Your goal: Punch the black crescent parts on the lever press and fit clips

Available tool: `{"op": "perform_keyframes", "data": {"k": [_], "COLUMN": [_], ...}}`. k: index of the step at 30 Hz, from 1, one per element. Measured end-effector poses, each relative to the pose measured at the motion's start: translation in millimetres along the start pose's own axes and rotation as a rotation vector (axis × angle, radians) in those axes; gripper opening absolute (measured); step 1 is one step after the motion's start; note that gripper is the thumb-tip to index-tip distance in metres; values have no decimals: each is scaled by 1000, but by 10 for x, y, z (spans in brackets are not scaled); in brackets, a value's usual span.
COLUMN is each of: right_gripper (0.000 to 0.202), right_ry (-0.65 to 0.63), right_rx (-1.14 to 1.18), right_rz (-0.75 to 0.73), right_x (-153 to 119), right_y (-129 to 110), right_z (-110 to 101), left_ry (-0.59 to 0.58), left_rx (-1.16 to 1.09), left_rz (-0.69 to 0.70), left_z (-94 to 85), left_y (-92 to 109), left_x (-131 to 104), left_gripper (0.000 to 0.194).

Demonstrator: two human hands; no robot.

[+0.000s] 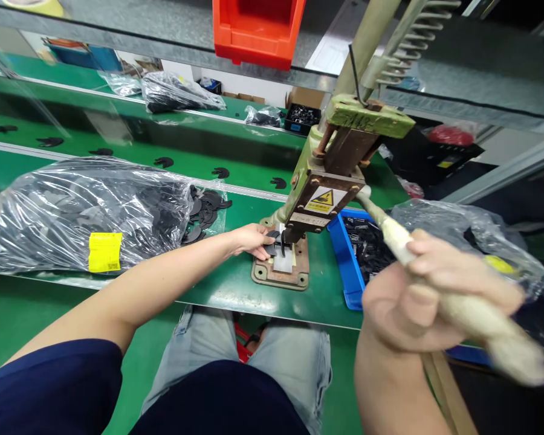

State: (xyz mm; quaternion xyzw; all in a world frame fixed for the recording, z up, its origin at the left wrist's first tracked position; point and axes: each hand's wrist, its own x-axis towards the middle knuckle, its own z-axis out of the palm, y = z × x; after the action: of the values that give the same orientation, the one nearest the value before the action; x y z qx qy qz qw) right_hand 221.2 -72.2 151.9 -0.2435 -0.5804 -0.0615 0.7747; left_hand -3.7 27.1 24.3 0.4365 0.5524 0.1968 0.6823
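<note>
Black flat part [272, 243] pinched in left hand [252, 239] grip, under press head [323, 205], on base plate [281, 270] | right hand [424, 296] grip wrapped round press lever [453, 302] | blue bin [347, 266] between the grips | bagged black parts [81, 211] left of left grip, on green tabletop [236, 284].

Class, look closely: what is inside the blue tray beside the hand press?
The blue tray holds a heap of small black parts. The right hand on the press lever and a clear bag cover its far side.

A factory assembly bench: hand press [330, 199], conveyor belt [118, 151], parts bins [258, 30].
</note>
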Motion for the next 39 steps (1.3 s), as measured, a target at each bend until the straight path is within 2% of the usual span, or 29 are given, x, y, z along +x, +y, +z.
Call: {"op": "perform_keyframes", "data": {"k": [2, 4, 6, 7, 9, 11, 12, 14, 16, 18, 20, 24, 29, 31, 34, 36, 39], "right_gripper": [26, 34, 43, 47, 53, 46, 41, 27, 26, 30, 29, 18, 14, 15, 15, 12, 10], "right_ry": [-43, -149, -211, -198, -95, -32, -85, -376, -572, -678, -720, -707, -752, -807, -856, -865, -881], "right_rx": [15, 7, 31, 52, 70, -37, -64, -73, -43, 0, 25, 6, -35, -53, -96, -127, -162], "right_rz": [20, 55, 99, 119, 148, 224, 296, 512, 637, 706, 740, 730, 613, 562, 511, 489, 462], "right_x": [335, 575, 620, 555, 266, -173, -415, -876, -1234, -1459, -1571, -1607, -1502, -1458, -1432, -1438, -1450], "right_y": [-2, 16, 76, 123, 235, 323, 339, 304, 202, 85, -4, -80, -123, -142, -151, -139, -108], "right_z": [165, 286, 313, 283, 149, -31, -112, -213, -215, -148, -73, -48, -181, -221, -247, -253, -265], "left_ry": [11, 19, 15, 15, 20, 17, 7, -33, -73, -100, -106, -93, -50, 93, 354, 372, 306], "left_rx": [-37, -70, -99, -112, -130, -134, -134, -133, -119, -94, -73, -21, 104, 220, 529, 727, 861], "left_rz": [23, 34, 52, 72, 136, 210, 245, 301, 333, 349, 364, 378, 425, 546, 818, 915, 902], "left_z": [30, 47, 40, 26, -18, -67, -86, -96, -63, 5, 84, 188, 203, 211, 248, 289, 355], "left_y": [-27, -45, -57, -65, -91, -135, -159, -201, -225, -231, -229, -242, -309, -319, -299, -284, -293], "left_x": [-5, -15, -52, -90, -214, -406, -520, -763, -988, -1161, -1271, -1331, -1317, -1343, -1397, -1406, -1359], "left_gripper": [22, 26, 32, 35, 38, 41, 42, 46, 49, 50, 50, 47, 39, 34, 28, 24, 34]}}
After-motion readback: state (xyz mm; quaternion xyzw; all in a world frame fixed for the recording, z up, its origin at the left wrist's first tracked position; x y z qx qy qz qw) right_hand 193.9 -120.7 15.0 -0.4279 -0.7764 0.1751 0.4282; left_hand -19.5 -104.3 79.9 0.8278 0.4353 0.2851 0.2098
